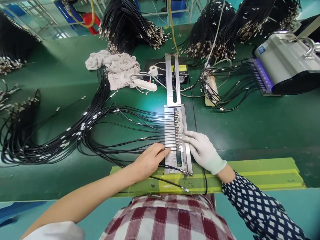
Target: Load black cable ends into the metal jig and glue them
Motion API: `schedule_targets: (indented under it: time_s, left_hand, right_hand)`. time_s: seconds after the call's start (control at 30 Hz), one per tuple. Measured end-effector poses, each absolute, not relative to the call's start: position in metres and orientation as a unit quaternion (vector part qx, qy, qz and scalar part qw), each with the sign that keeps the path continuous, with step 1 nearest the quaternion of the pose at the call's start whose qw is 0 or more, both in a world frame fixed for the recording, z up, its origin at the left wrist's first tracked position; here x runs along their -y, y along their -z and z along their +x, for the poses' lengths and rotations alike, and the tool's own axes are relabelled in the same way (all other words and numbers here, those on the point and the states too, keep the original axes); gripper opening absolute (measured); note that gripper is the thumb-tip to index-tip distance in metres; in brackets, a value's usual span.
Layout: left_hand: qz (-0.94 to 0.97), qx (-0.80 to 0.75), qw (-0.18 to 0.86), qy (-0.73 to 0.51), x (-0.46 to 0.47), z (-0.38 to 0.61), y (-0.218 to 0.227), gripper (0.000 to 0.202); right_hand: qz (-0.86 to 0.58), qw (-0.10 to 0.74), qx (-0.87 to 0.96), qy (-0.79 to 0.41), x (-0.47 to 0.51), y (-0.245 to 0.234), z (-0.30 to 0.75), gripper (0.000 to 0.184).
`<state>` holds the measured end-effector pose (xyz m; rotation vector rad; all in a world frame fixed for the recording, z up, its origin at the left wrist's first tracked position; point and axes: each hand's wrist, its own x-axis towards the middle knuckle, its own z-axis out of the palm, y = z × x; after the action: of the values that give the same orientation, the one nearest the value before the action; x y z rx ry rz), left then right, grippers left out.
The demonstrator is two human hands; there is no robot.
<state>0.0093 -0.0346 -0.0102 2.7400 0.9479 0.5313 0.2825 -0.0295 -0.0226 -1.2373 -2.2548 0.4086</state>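
A slotted metal fixture [185,156] lies on the green table, with a row of black cables clamped side by side across it. Their small connector ends [177,128] line up over its slot. My bare left hand [150,159] is at the fixture's lower left, thumb and forefinger closed on a black cable [140,151]; the fingertips partly cover it. From the right, my gloved right hand [203,151] reaches in with stretched fingers touching the fixture's right rail near the connectors. Its thumb is hidden. Two loose cable ends [185,189] lie below, at the table's front.
Behind the fixture stand a black control box [162,79] and a crumpled white cloth [116,66]. Cable bundles [85,128] spread left; more hang at the back. A grey lamp unit [287,63] with violet light stands right. Yellow-green tape [265,173] covers the front edge.
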Motion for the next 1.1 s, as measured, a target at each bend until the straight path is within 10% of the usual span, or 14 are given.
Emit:
schedule_targets:
  time_s: [0.43,0.8,1.1]
  left_hand:
    - [0.927,-0.351,0.031,-0.127,0.047,0.002,0.013,0.037]
    - [0.831,-0.373,0.36,-0.201,0.062,0.003,0.003,0.016]
    - [0.857,-0.426,0.211,-0.201,0.05,0.003,0.005,0.019]
  right_hand:
    - [-0.464,0.265,0.826,-0.179,0.028,0.021,0.283,0.031]
    - [-0.475,0.27,0.821,-0.165,0.04,0.02,0.278,0.033]
    - [-0.476,0.268,0.822,-0.161,0.038,0.021,0.278,0.034]
